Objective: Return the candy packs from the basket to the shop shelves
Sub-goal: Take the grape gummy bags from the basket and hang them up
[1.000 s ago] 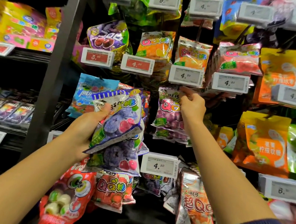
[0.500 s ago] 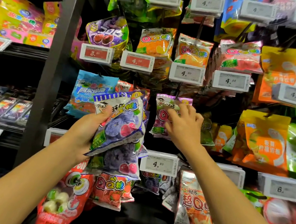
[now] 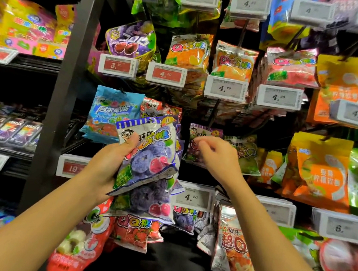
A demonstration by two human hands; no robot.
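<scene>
My left hand (image 3: 105, 166) grips a small stack of blue-and-white blueberry candy packs (image 3: 150, 161) by their left edge and holds them up in front of the hanging display. My right hand (image 3: 218, 159) hovers with loosely curled fingers just in front of a purple grape candy pack (image 3: 204, 131) that hangs on a peg (image 3: 213, 114). Nothing shows between its fingers. I cannot tell whether the fingertips touch the grape pack. The basket is out of view.
Rows of pegs carry candy packs with price tags, one tag (image 3: 192, 197) just below the hands. A black upright post (image 3: 64, 97) separates this display from the shelves (image 3: 3, 146) at the left. Orange pouches (image 3: 321, 174) hang at the right.
My right hand came down from the peg under the upper price tag onto the grape pack, then drew back slightly with curled fingers. My left hand kept its packs almost still.
</scene>
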